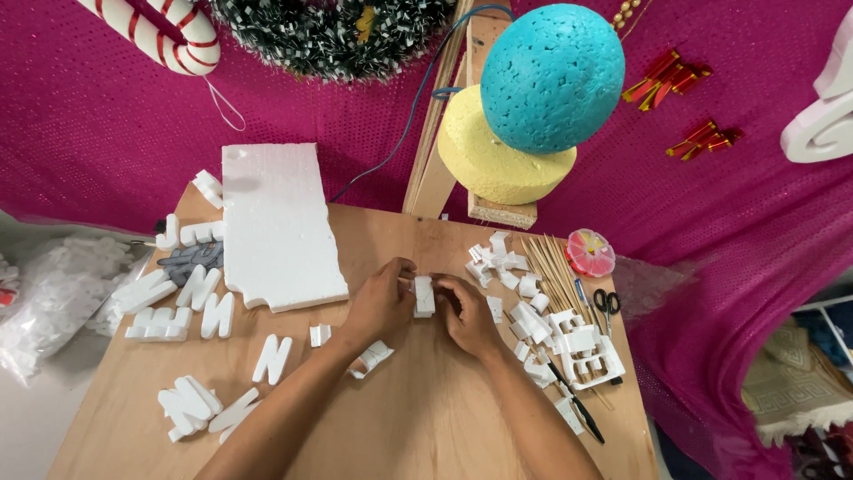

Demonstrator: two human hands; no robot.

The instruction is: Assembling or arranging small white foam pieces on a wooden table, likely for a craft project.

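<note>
Pinching small white foam piece (424, 296) between left hand (380, 302) | right hand (469, 313) | fingers closed, seemingly both gripping

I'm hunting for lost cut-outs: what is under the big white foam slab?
The foam slab lies flat on the wooden table. Foam letters sit beside its left edge. Anything beneath it is covered.

A clear plastic bag (53, 298) of white foam pieces lay left of the tabletop (426, 418); a small round clear box (590, 253) with red-pink contents sat at its right edge.
</note>
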